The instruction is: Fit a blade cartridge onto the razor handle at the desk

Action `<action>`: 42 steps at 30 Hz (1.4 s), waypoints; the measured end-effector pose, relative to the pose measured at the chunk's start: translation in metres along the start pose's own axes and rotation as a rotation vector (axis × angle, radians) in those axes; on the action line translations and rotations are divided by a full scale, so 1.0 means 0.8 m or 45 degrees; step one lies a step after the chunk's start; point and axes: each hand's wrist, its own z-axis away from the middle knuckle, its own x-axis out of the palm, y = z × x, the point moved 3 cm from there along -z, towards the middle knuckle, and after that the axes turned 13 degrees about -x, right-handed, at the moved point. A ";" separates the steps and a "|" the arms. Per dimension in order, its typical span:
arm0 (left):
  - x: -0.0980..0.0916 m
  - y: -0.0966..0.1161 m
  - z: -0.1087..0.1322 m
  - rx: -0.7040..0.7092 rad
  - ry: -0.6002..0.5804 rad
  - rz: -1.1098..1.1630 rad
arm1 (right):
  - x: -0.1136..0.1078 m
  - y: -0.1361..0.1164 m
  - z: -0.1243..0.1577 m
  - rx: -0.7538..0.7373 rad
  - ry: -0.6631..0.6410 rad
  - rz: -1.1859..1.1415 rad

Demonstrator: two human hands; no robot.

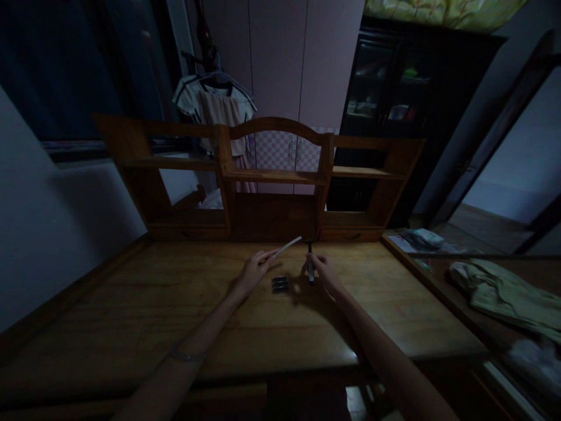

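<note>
Between the thumb and fingers of my left hand (254,272) is a slim whitish stick (289,245), slanting up to the right above the desk. My right hand (324,270) grips a black-and-grey handle with a small dark crosspiece at its far end, which looks like a razor (311,273). It stands almost in line with my view, its near end close to the desk top. Between the two hands, a small dark pack with several parallel bars (280,285) lies on the wood. The light is dim, so fine details are hard to make out.
The wooden desk (175,292) has a shelf unit (276,176) along its back edge. To the right, greenish cloth (508,292) lies on a lower surface. Pink cabinets (280,70), hanging clothes (219,108) and a dark glass-fronted cupboard (394,88) stand behind.
</note>
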 end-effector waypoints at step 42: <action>-0.002 0.010 0.002 -0.018 -0.013 0.165 | -0.012 -0.012 0.001 -0.346 0.232 0.885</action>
